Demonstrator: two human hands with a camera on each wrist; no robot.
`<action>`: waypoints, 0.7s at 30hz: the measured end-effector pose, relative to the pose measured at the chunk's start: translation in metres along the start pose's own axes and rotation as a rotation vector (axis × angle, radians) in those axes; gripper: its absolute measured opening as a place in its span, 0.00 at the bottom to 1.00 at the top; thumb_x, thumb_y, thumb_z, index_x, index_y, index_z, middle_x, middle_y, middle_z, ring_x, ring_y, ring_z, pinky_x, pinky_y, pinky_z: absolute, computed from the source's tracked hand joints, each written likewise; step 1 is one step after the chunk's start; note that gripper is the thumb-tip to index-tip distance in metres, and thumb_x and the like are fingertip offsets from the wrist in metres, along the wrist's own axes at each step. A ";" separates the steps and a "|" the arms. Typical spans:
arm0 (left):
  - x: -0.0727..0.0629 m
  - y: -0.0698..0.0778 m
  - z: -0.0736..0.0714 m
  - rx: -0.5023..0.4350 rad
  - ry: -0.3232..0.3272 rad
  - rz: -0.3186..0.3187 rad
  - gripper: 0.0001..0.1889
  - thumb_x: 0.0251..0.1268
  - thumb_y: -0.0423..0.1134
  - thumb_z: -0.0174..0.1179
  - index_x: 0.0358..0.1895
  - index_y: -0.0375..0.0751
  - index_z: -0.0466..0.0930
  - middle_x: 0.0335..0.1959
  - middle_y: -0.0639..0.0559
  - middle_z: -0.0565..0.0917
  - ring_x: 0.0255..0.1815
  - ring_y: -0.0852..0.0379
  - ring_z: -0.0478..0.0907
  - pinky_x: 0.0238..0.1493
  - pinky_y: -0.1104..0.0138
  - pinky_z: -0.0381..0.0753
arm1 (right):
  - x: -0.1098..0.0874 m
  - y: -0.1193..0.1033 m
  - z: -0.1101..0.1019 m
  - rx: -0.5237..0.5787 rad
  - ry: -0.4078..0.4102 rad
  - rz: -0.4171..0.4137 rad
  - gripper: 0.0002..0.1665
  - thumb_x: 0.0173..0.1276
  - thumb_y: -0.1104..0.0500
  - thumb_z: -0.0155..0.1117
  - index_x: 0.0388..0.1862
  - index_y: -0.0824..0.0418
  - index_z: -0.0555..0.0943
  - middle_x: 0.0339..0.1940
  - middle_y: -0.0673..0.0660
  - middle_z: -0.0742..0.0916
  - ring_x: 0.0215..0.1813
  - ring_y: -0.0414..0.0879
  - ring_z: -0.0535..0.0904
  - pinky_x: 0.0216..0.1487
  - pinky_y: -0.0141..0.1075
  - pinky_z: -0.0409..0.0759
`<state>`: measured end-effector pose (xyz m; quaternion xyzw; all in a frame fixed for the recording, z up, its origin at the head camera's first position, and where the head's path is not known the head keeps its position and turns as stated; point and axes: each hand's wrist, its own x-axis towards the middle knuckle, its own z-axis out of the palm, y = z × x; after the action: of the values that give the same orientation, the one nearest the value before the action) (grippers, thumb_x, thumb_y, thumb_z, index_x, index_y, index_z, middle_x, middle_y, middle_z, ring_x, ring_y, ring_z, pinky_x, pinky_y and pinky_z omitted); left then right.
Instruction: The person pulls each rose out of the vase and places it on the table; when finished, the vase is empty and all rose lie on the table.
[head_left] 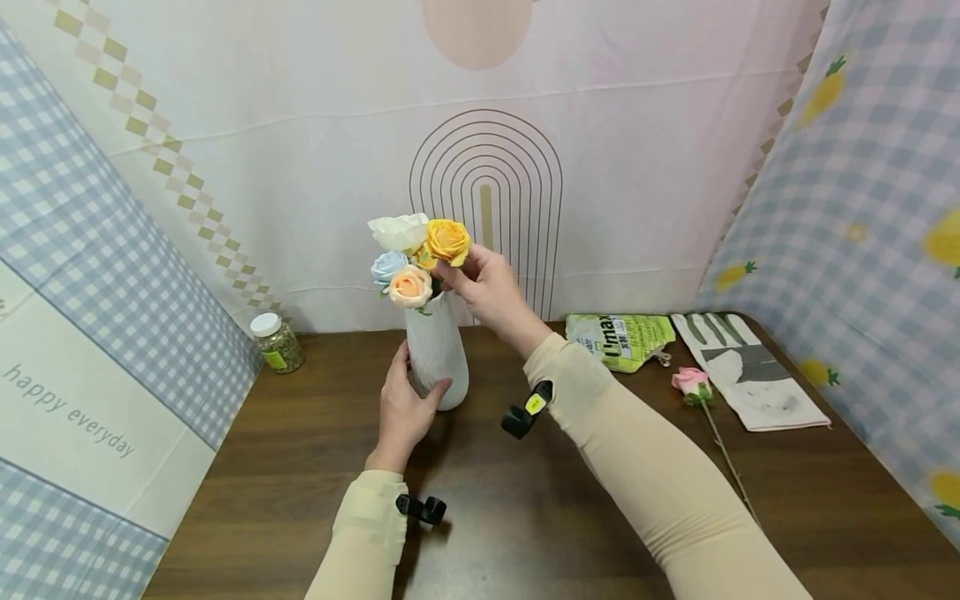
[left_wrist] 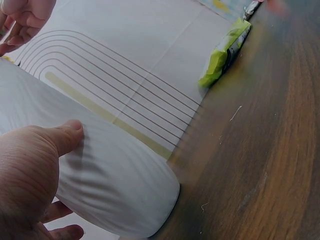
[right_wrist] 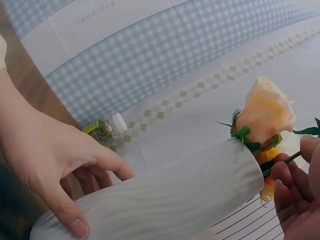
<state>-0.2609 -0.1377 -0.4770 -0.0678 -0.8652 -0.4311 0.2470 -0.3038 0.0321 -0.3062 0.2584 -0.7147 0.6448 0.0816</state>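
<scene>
A white vase (head_left: 441, 354) with a wavy surface stands on the brown table, my left hand (head_left: 403, 410) gripping its lower side, thumb in front. At the vase's mouth my right hand (head_left: 497, 293) pinches the green stem (right_wrist: 292, 157) of a yellow rose (head_left: 448, 241). Beside that bloom, a white flower (head_left: 399, 232), a light blue rose (head_left: 388, 267) and a peach rose (head_left: 410, 287) stick out of the vase. In the right wrist view the peach rose (right_wrist: 265, 114) leans over the rim. The stems' lower ends are hidden inside the vase.
A jar (head_left: 277, 343) with a white lid stands at the back left. On the right lie a green pouch (head_left: 626, 340), a pink rose (head_left: 692, 382) with a long stem, and a folded cloth (head_left: 772, 400). Patterned fabric walls (head_left: 637, 167) border the table.
</scene>
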 end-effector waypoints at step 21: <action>0.000 -0.001 0.001 0.003 0.006 0.008 0.47 0.53 0.47 0.72 0.74 0.42 0.55 0.65 0.43 0.70 0.60 0.49 0.71 0.59 0.52 0.70 | 0.001 0.011 -0.003 0.023 0.069 0.096 0.16 0.63 0.59 0.69 0.46 0.68 0.85 0.43 0.60 0.88 0.42 0.49 0.85 0.43 0.39 0.83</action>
<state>-0.2618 -0.1380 -0.4784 -0.0694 -0.8647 -0.4292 0.2514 -0.3105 0.0349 -0.3148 0.2024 -0.7156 0.6646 0.0720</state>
